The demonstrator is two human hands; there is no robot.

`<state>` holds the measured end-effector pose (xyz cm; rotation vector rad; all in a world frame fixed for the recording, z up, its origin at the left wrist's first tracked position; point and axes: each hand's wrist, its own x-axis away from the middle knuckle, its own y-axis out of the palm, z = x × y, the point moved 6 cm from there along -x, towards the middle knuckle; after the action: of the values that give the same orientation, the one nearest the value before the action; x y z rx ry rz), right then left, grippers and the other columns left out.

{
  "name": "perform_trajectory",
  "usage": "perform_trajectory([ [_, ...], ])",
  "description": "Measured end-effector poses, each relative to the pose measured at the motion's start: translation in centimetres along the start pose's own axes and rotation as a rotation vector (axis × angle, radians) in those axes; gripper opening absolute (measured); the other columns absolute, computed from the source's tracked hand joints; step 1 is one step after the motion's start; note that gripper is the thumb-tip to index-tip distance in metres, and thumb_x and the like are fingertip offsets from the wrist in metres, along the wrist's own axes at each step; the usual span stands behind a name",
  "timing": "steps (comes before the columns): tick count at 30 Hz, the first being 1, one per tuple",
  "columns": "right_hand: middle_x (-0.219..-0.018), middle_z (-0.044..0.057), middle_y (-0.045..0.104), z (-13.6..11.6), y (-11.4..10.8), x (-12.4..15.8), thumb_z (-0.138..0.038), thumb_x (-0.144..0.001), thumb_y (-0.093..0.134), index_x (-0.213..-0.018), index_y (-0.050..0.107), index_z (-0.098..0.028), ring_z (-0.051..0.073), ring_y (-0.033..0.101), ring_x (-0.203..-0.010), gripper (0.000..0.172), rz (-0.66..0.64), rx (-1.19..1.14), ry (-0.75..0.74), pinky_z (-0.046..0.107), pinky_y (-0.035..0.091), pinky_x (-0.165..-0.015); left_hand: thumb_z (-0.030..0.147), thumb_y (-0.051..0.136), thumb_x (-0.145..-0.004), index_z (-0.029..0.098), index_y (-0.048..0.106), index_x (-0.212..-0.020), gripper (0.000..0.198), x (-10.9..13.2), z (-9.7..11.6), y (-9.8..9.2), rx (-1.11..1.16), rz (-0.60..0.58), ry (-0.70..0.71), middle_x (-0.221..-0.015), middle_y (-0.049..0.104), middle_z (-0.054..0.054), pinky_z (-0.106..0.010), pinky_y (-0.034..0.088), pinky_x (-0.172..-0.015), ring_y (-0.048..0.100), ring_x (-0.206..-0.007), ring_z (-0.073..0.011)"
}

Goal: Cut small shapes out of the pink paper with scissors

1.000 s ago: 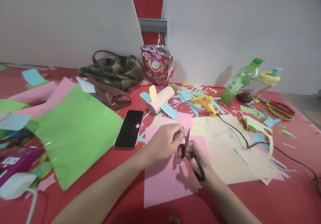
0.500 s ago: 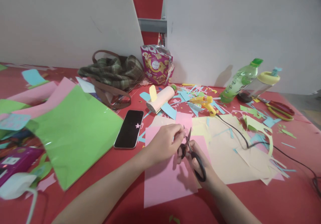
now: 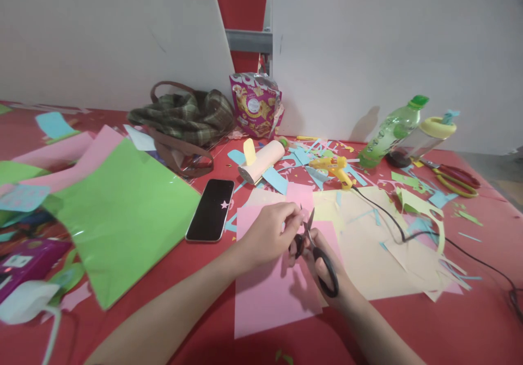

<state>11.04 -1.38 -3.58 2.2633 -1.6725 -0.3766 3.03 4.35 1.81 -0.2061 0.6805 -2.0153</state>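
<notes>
The left hand (image 3: 267, 234) had its fingertips pressed together on a tiny scrap (image 3: 301, 211) – too small to tell its colour – right at the mouth of the black scissors (image 3: 316, 251). The right hand (image 3: 329, 275) was closed through the scissor loops, with the blades pointing away from the person and parted a little around the scrap. Both hands hovered just above a pink sheet (image 3: 265, 299), which lay flat on the red table (image 3: 469, 321) directly beneath the grip.

Just beyond the pinch and to its right lay a spread of cream paper (image 3: 368, 250), with a black cord (image 3: 392, 220) running across it to a yellow glue gun (image 3: 333, 167) farther off. To the left of the grip, near the left wrist, a dark phone (image 3: 210, 210) lay face up with a small pink star on its screen, and past it a big green sheet (image 3: 122, 218) lay partly over more pink paper.

Well beyond the hands stood a cardboard roll (image 3: 263, 159) with blue paper wings. Behind that, against the white board, were a snack bag (image 3: 255, 103) and a plaid bag (image 3: 183, 115). Far off to the right of the grip a green bottle (image 3: 392, 131) leaned beside red-handled scissors (image 3: 455, 178), with paper clippings strewn about.
</notes>
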Motion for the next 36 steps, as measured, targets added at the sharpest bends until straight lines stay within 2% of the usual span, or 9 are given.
perform_trajectory([
  [9,-0.069,0.0,0.042,-0.4,0.2,-0.1,-0.048,-0.074,0.046,-0.076,0.035,-0.023,0.015,0.044,-0.061,0.027,0.006,0.015,-0.001,0.03,0.038,-0.059,0.025,0.032,-0.083,0.017,0.038,-0.061,0.024,0.1,-0.2,0.0,-0.007,-0.002,-0.011,-0.059,0.046,0.003,-0.019,0.035,-0.055,0.044,-0.055,-0.0083],
  [15,-0.069,0.0,0.042,0.2,0.0,0.0,-0.051,-0.074,0.043,-0.076,0.035,-0.023,0.015,0.044,-0.058,0.029,0.008,0.026,0.003,0.03,0.039,-0.058,0.028,0.032,-0.084,0.017,0.038,-0.061,0.026,0.1,-0.1,0.0,0.01,0.01,-0.013,-0.056,0.047,0.003,-0.018,0.036,-0.053,0.045,-0.054,-0.0083],
  [30,-0.07,0.0,0.042,0.5,-0.1,0.0,-0.049,-0.071,0.05,-0.076,0.033,-0.022,0.013,0.045,-0.057,0.032,0.004,-0.014,0.043,0.026,0.036,-0.05,0.023,0.032,-0.082,0.016,0.039,-0.059,0.025,-0.2,0.1,-0.6,-0.107,0.019,0.045,-0.055,0.041,0.004,-0.02,0.031,-0.052,0.038,-0.052,-0.0077],
  [36,-0.066,-0.001,0.041,0.6,0.0,0.0,-0.049,-0.07,0.051,-0.076,0.032,-0.023,0.012,0.043,-0.055,0.033,-0.001,-0.026,0.063,0.026,0.036,-0.049,0.023,0.031,-0.083,0.016,0.041,-0.06,0.026,-0.2,0.1,-0.8,-0.15,-0.036,0.042,-0.057,0.045,0.003,-0.02,0.032,-0.053,0.041,-0.054,-0.0082],
])
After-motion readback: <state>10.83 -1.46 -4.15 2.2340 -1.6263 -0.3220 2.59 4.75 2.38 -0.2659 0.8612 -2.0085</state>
